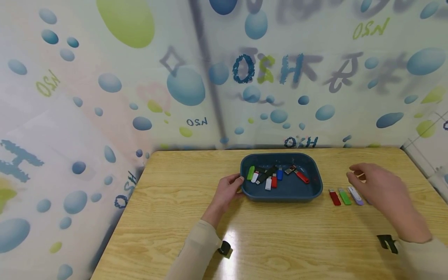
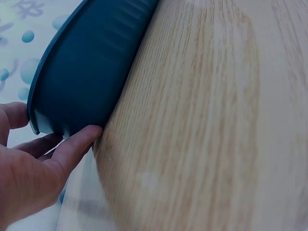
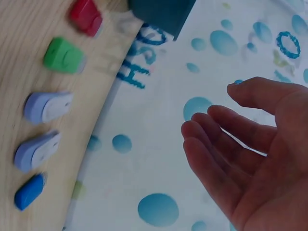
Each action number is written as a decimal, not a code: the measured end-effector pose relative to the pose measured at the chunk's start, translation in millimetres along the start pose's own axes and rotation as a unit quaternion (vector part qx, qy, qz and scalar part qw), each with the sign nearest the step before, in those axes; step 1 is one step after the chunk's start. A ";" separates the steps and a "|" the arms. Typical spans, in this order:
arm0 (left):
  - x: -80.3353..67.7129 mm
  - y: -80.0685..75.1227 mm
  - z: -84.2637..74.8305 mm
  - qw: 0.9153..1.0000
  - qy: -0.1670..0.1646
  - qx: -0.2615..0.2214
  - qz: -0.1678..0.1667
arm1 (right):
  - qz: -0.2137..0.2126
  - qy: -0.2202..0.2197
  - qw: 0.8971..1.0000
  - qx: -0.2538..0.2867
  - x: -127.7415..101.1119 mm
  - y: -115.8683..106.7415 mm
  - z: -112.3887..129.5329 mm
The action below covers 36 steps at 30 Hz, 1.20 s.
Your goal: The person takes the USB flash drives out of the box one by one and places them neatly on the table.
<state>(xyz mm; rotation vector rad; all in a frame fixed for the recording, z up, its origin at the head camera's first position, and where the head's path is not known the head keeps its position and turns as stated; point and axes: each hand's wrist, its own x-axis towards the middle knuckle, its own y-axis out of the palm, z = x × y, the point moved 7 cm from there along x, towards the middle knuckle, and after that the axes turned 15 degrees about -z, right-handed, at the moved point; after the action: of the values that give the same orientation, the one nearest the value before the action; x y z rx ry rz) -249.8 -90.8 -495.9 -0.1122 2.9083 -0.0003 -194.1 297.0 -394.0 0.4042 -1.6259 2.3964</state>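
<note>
Left hand (image 1: 226, 189) gripping left end of dark blue bin (image 1: 292, 192), loose USB sticks (image 1: 302, 177) lying inside; right hand (image 1: 385, 192) hovering empty, fingers loosely bent, near lined-up USB sticks (image 1: 344, 197) on tabletop (image 1: 280, 237); seemingly laying sticks out, next move probably calling for pinching another from bin

Head view bright, glare on the table (image 1: 280, 241) by my left sleeve (image 1: 196, 249). My right hand (image 1: 388, 194) slightly blurred. Wrist views dimmer, bluish, soft.

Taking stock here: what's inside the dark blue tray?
The tray holds a green USB stick, a blue stick, red sticks, white sticks and dark sticks. Whatever lies beneath the overlapping dark ones is covered.
</note>
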 end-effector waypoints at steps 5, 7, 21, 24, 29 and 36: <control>-1.5 0.4 -1.3 1.000 0.006 -0.013 0.010 | 0.000 -0.020 0.999 0.027 6.2 6.1 21.3; -2.2 0.7 -1.7 1.000 0.008 -0.021 0.015 | 0.000 -0.023 0.999 0.032 8.7 9.1 29.8; -3.1 0.4 -1.8 0.999 -0.010 -0.030 0.013 | 0.059 -0.042 0.995 0.062 27.4 42.2 77.3; -3.0 1.4 -2.1 0.999 -0.008 -0.035 0.017 | 0.055 -0.053 0.995 0.060 30.6 47.4 85.5; -2.7 1.7 -2.0 0.999 -0.006 -0.035 0.017 | 0.046 -0.065 0.996 0.050 35.6 59.5 95.5; -1.4 0.7 -0.1 0.999 -0.006 -0.032 0.014 | 0.044 -0.082 0.995 0.026 41.8 80.3 101.2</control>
<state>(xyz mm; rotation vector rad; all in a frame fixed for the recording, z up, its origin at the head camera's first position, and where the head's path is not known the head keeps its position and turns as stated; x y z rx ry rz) -248.5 -90.0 -495.5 -0.0809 2.8989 0.0971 -249.3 174.5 -414.0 0.5656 -1.6831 2.5348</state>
